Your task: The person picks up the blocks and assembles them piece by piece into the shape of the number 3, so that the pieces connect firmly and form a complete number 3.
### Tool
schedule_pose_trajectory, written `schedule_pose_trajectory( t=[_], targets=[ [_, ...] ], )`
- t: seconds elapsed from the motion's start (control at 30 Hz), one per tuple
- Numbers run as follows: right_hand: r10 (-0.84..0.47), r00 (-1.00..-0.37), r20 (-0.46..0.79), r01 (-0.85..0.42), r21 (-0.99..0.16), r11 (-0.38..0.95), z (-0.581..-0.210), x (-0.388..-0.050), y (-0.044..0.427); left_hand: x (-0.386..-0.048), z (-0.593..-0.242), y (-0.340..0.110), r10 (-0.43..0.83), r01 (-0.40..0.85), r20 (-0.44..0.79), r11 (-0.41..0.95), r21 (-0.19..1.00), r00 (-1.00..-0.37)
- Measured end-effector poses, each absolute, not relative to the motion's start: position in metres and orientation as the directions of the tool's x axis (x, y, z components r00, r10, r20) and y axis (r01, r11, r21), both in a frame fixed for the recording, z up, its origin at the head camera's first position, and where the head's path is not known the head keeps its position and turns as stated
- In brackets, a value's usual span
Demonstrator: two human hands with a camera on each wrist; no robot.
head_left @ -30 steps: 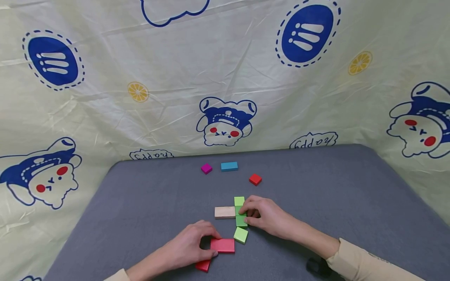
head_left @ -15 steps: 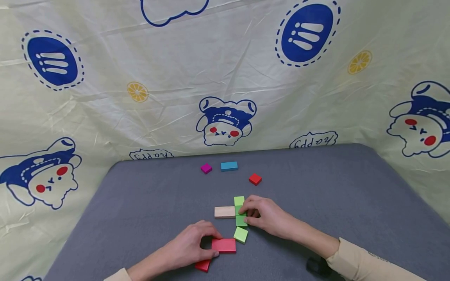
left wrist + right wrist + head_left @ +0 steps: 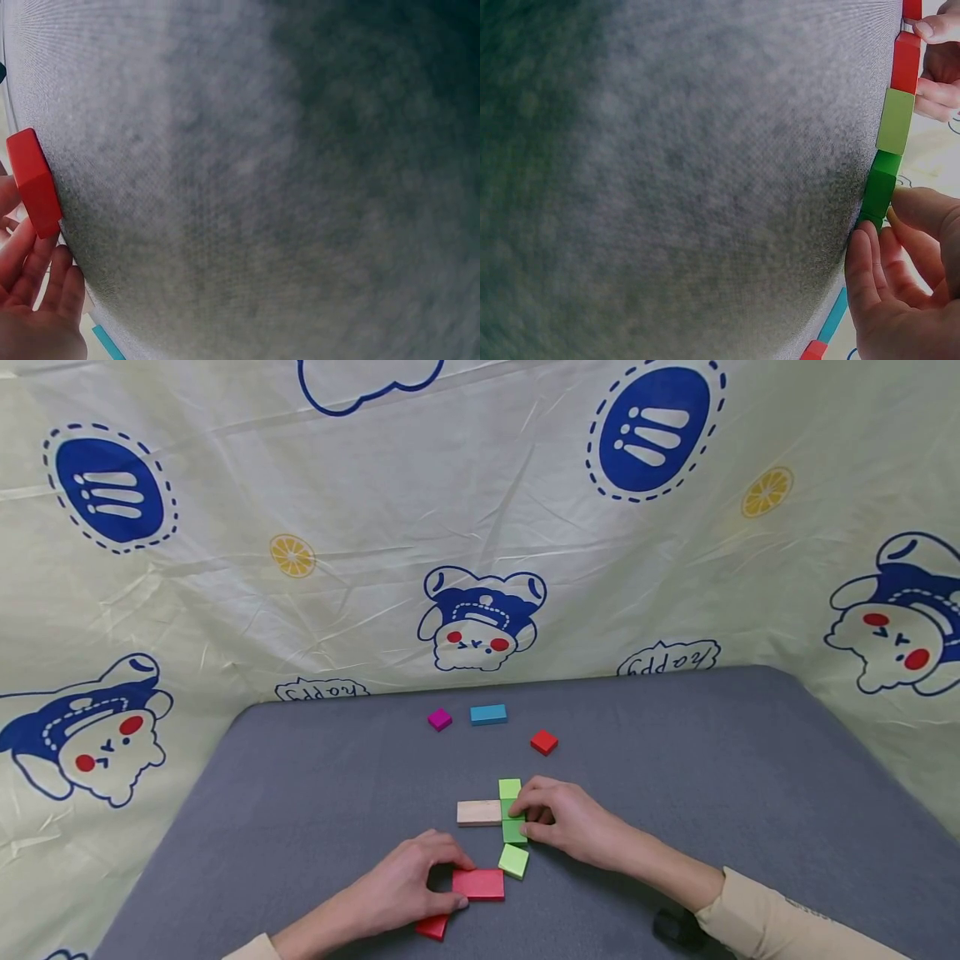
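Note:
In the head view my left hand [image 3: 408, 878] pinches the left end of a red rectangular block [image 3: 478, 885] between thumb and fingers. Partly hidden under that hand lies another red block [image 3: 432, 928]. My right hand [image 3: 566, 822] has its thumb and fingertips on the green blocks, pinching at a green block [image 3: 514, 832]; its fingers cover part of the darker green block [image 3: 507, 810] behind. Beyond these sits a light green block [image 3: 510, 789], in line with them. A tilted light green block [image 3: 513, 862] lies between the green row and the red rectangular block.
A plain wood block [image 3: 479, 813] extends left from the green row. Farther back on the grey table [image 3: 337, 777] lie a magenta block [image 3: 440, 719], a blue block [image 3: 488, 715] and a red block [image 3: 544, 742]. A dark object [image 3: 678, 931] is beside the right sleeve.
The red rectangular block has shifted slightly right with my left hand, toward the tilted light green block. My right hand has stayed in place.

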State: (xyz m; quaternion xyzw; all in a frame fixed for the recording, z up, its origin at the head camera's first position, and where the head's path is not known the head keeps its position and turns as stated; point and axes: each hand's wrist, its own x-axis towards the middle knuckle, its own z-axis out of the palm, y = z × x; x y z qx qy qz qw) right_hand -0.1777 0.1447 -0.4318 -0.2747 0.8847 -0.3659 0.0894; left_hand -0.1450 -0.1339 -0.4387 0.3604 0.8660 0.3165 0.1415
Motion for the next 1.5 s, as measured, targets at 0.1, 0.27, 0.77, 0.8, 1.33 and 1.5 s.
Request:
schedule_pose_trajectory(
  t=[0.1, 0.27, 0.77, 0.8, 1.33, 1.5],
  targets=[
    [-0.552, -0.832, 0.045, -0.424, -0.694, 0.582, -0.432, -0.178, 0.145, -0.145, -0.439, -0.134, 0.712, 0.532, -0.017, 0.541, 0.651, -0.702],
    [-0.553, -0.832, 0.044, -0.424, -0.693, 0.583, -0.432, -0.178, 0.144, -0.144, -0.440, -0.134, 0.709, 0.529, -0.014, 0.539, 0.655, -0.705],
    [-0.555, -0.831, 0.043, -0.422, -0.698, 0.578, -0.433, -0.177, 0.144, -0.136, -0.437, -0.150, 0.652, 0.424, -0.047, 0.544, 0.724, -0.757],
    [-0.556, -0.830, 0.044, -0.424, -0.699, 0.576, -0.433, -0.178, 0.144, -0.135, -0.436, -0.153, 0.648, 0.426, -0.035, 0.540, 0.725, -0.761],
    [-0.567, -0.823, 0.044, -0.431, -0.698, 0.572, -0.432, -0.179, 0.145, -0.127, -0.433, -0.172, 0.756, 0.453, -0.082, 0.471, 0.757, -0.649],
    [-0.568, -0.822, 0.039, -0.428, -0.700, 0.571, -0.431, -0.179, 0.145, -0.127, -0.433, -0.173, 0.768, 0.474, -0.101, 0.487, 0.734, -0.632]
  ],
)
